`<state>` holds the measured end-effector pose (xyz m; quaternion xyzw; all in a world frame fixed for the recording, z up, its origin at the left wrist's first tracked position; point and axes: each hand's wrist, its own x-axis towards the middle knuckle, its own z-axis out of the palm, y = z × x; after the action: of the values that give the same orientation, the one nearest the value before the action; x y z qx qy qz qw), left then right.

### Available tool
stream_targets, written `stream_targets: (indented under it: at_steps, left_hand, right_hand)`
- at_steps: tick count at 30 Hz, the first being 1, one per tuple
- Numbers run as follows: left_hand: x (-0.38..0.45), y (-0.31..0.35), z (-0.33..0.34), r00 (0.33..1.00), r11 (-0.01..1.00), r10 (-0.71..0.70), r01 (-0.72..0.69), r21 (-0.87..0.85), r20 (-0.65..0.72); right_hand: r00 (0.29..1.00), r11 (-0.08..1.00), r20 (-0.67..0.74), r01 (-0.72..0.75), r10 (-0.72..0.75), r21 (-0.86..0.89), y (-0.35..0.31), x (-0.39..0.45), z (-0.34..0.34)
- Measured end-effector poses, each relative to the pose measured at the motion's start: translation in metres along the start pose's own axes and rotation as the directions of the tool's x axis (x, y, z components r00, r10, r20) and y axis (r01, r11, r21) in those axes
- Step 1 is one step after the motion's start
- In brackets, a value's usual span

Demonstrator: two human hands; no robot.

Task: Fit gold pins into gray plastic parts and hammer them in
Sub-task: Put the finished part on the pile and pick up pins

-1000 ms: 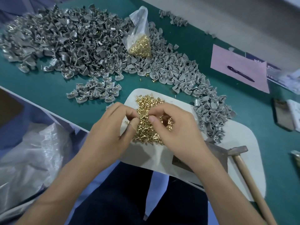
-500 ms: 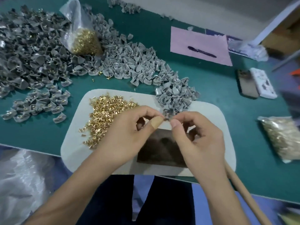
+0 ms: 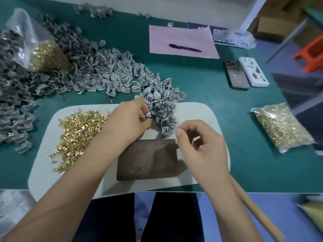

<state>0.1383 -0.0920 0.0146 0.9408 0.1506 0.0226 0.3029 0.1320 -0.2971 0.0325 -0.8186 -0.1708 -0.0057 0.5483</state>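
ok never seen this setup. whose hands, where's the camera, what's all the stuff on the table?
No machine here: a person's two bare hands, filmed by one wide-angle camera worn on the head, looking down. On the green table lies a white board with loose gold pins, a dark metal block and gray plastic parts. The left hand is picking a gray part from that pile. The right hand is pinched, probably on a pin, too small to confirm. Further off: a bag of pins, pink paper with a pen.
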Motion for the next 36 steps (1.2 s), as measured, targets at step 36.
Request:
stream_targets:
  at_steps: [36]
  left_hand:
    - [-0.119,-0.027,-0.015,0.974,0.959,0.174,-0.201,-0.199,-0.146]
  right_hand:
    - [0.937,0.945,0.305,0.241,-0.168,-0.221,-0.016,-0.020,0.039]
